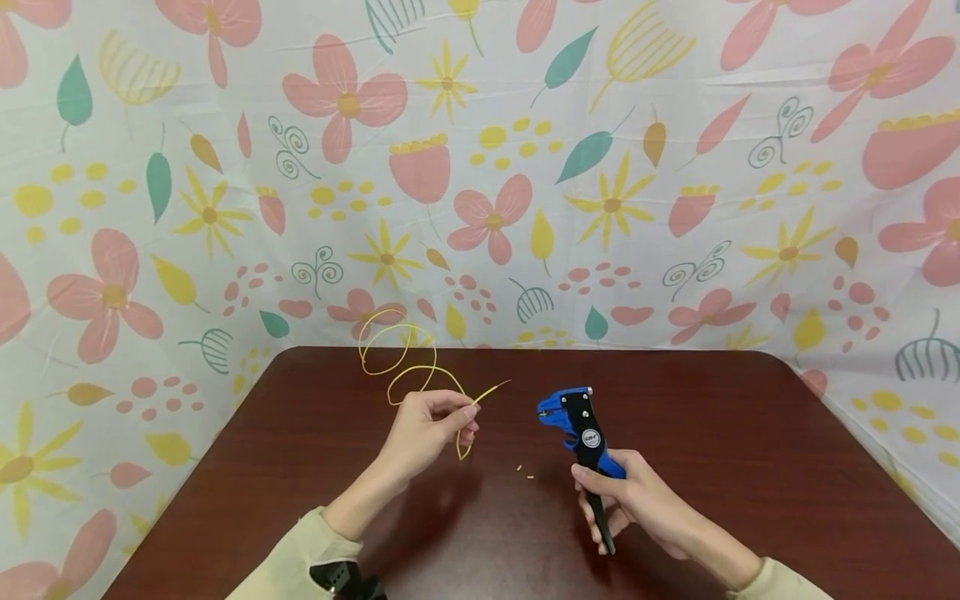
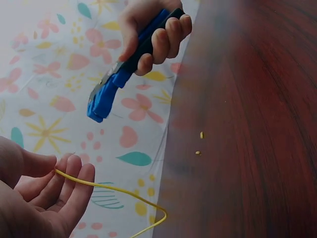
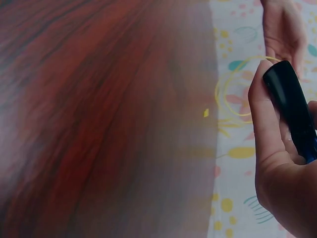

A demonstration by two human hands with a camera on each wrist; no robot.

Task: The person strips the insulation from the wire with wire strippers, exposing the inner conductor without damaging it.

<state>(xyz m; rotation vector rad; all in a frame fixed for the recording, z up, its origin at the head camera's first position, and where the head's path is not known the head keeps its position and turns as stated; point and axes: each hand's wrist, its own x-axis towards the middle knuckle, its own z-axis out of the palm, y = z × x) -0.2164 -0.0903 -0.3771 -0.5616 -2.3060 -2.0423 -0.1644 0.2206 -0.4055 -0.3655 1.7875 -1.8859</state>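
My left hand (image 1: 429, 427) pinches a thin yellow wire (image 1: 491, 392) between thumb and fingertips. A short end with a thin, bare-looking tip points up and right beyond the fingers. From the same hand the rest of the wire rises in loose loops toward the back of the table. My right hand (image 1: 636, 498) grips a blue and black wire stripper (image 1: 587, 433) by its handles. Its blue head is raised and faces left, apart from the wire end. A speck of yellow shows at its jaws. In the right wrist view, the black handle (image 3: 287, 89) lies along my fingers.
Two tiny yellow bits (image 1: 519, 468) lie on the dark red-brown table (image 1: 675, 400) between the hands. A flower-print cloth (image 1: 495, 167) hangs behind and around the table. A black device (image 1: 343, 577) sits at the left wrist.
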